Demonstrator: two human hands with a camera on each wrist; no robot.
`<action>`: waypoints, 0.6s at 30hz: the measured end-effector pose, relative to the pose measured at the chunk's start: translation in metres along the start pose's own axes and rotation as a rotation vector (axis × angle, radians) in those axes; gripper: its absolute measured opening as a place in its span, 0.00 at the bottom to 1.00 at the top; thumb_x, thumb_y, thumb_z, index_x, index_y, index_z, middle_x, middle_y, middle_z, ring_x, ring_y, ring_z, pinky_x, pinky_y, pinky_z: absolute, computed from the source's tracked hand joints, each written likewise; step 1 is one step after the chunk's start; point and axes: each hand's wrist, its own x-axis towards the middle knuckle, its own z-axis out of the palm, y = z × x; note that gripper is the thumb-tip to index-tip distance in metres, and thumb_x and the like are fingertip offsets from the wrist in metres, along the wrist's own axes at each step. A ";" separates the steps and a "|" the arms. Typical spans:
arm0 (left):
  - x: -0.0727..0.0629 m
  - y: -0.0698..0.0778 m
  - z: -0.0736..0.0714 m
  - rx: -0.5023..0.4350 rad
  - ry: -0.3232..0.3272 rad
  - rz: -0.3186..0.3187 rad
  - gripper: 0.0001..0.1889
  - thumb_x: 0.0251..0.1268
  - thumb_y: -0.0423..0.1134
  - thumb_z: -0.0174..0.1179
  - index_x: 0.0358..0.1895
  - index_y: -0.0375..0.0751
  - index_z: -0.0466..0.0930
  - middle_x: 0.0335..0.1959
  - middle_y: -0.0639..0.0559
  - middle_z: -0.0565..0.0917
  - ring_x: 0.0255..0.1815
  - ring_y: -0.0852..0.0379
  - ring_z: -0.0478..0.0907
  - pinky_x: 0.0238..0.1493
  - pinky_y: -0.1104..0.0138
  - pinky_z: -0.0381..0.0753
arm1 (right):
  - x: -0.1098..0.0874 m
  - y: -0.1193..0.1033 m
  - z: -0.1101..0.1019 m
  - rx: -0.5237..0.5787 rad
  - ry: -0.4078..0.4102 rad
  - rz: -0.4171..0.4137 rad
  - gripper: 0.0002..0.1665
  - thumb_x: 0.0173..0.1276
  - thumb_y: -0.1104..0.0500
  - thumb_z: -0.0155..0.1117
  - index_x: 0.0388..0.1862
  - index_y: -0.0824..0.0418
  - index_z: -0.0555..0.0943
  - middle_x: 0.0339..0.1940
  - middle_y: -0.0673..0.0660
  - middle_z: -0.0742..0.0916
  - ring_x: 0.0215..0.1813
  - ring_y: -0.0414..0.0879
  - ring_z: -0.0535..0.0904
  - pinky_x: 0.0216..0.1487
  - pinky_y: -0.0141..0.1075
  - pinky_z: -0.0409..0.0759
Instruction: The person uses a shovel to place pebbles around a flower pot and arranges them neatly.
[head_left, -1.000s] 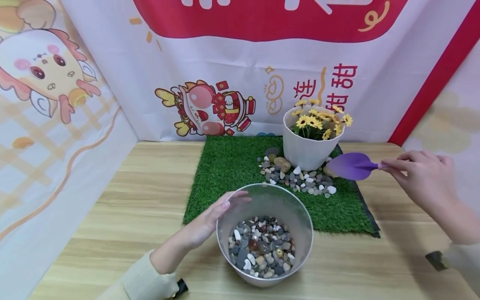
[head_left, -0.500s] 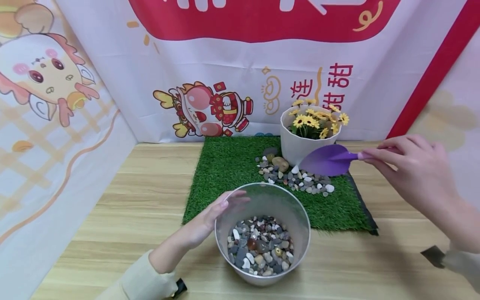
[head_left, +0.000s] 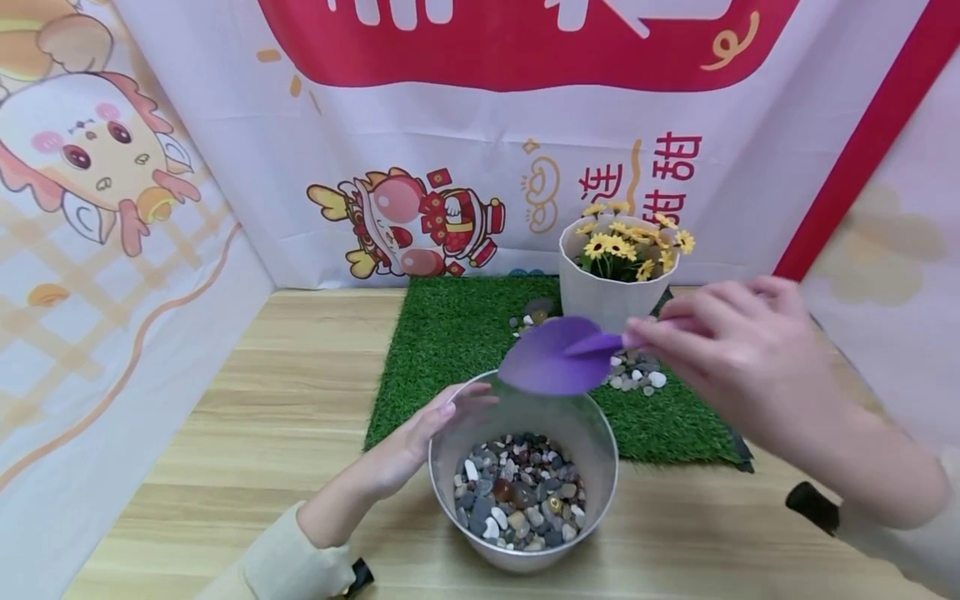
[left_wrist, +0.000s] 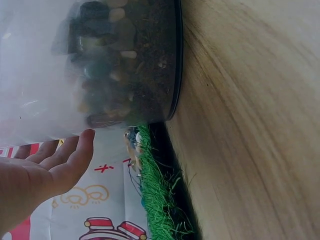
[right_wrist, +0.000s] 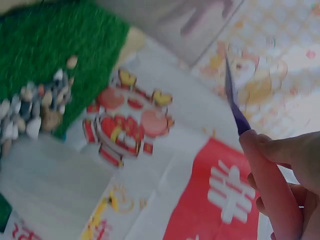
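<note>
My right hand (head_left: 742, 358) grips the pink handle (right_wrist: 272, 190) of a trowel with a purple blade (head_left: 555, 358). In the head view the blade is over the far rim of a clear bucket (head_left: 600, 475), and no pebbles show on it. Pebbles (head_left: 517, 500) cover the bucket's bottom. The left wrist view shows a dark, soil-like layer (left_wrist: 152, 65) under them. At the bucket's left side rests my left hand (head_left: 408, 442), its fingers (left_wrist: 72, 165) extended and slightly bent against the outer wall. Part of those fingers shows through the clear plastic.
Behind the bucket lies a green turf mat (head_left: 442, 358) on the wooden table (head_left: 247, 417). A white pot (head_left: 600, 304) of yellow flowers (head_left: 615, 246) stands on it. Loose stones (head_left: 633, 375) lie before the pot, partly hidden by the trowel. Printed cloth (head_left: 450, 117) hangs behind.
My right hand has carried the trowel leftward, from beside the flower pot to above the bucket's far rim. My left hand and the bucket have stayed in place.
</note>
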 end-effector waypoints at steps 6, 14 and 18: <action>0.002 0.002 -0.001 0.012 0.011 -0.033 0.32 0.84 0.54 0.26 0.81 0.39 0.53 0.78 0.38 0.63 0.77 0.39 0.61 0.76 0.40 0.54 | 0.002 -0.029 0.019 -0.033 -0.178 -0.104 0.17 0.76 0.59 0.52 0.44 0.55 0.90 0.37 0.56 0.87 0.42 0.55 0.81 0.44 0.58 0.73; 0.001 0.001 0.000 -0.003 0.007 -0.009 0.32 0.85 0.53 0.26 0.81 0.39 0.52 0.77 0.40 0.65 0.77 0.40 0.61 0.77 0.40 0.48 | 0.009 -0.057 0.033 -0.222 -0.404 -0.186 0.15 0.49 0.65 0.81 0.39 0.62 0.91 0.33 0.58 0.84 0.38 0.52 0.74 0.42 0.47 0.73; -0.001 0.001 0.001 -0.012 0.001 0.002 0.32 0.85 0.52 0.26 0.81 0.38 0.52 0.77 0.39 0.65 0.77 0.40 0.62 0.77 0.40 0.50 | 0.012 -0.075 0.041 -0.357 -0.486 -0.214 0.09 0.49 0.64 0.80 0.28 0.66 0.88 0.28 0.59 0.82 0.35 0.53 0.70 0.42 0.46 0.71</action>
